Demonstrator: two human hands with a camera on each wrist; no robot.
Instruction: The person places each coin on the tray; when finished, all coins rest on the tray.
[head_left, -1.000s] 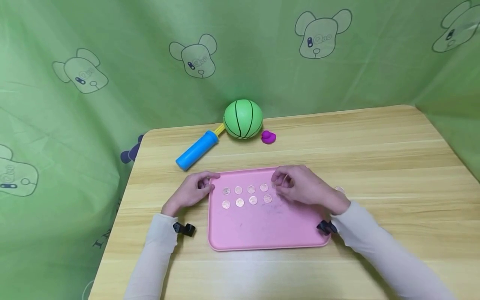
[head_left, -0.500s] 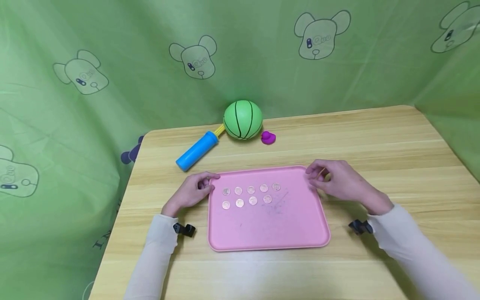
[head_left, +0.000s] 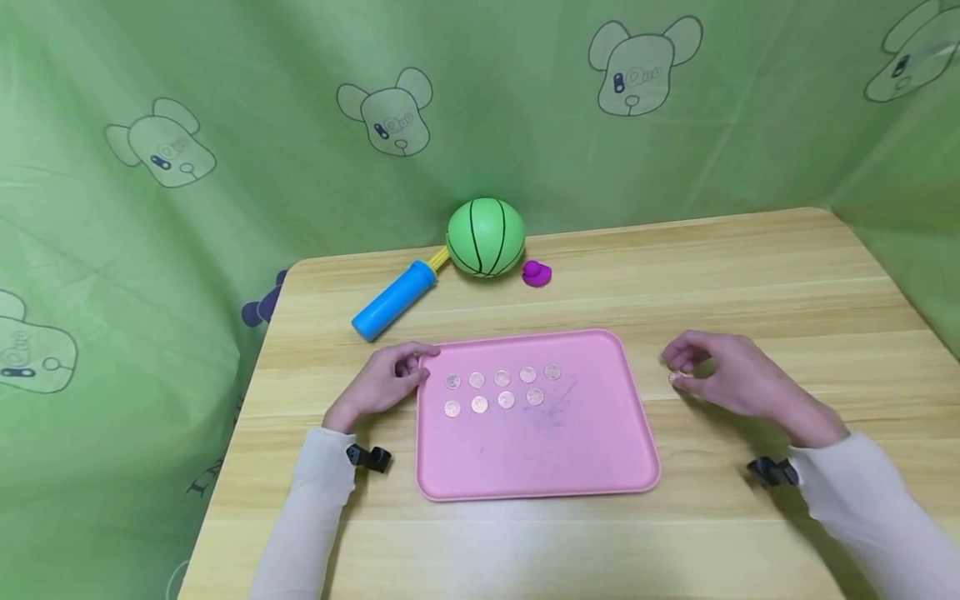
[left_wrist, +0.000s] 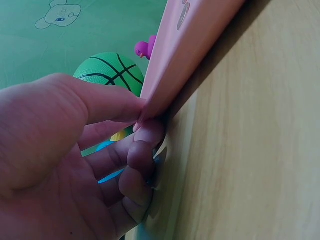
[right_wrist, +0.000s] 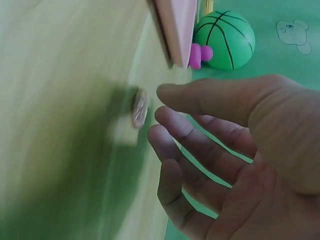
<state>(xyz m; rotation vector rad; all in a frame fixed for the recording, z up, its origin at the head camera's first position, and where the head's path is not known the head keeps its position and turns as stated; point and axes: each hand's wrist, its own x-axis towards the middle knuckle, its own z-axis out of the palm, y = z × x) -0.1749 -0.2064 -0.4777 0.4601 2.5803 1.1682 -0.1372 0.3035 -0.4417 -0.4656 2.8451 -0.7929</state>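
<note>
A pink tray point(head_left: 487, 467) lies on the table with two rows of round copper-coloured coins point(head_left: 506, 400) on it. The upper row reaches one coin farther right than the lower. At the tray's upper left side, my left hand point(head_left: 382, 379) pinches the rim between thumb and fingers, clear in the left wrist view. To the right of the tray, my right hand point(head_left: 731, 375) hovers low over the wooden surface with loosely bent fingers. A single coin point(right_wrist: 140, 108) lies on the table just beyond its thumb and fingertips, with a gap between them in the right wrist view.
Behind the tray sit a green ball point(head_left: 486, 237) with black lines and a small purple rubber duck point(head_left: 537, 274). A blue hand pump point(head_left: 393, 301) with a yellow end lies left of the ball. Green printed fabric point(head_left: 517, 100) hangs behind the wooden table point(head_left: 787, 292).
My right hand has left the tray and moved right to the loose coin on the table. A fifth coin now shows in the upper row where that hand was. The left hand stays still.
</note>
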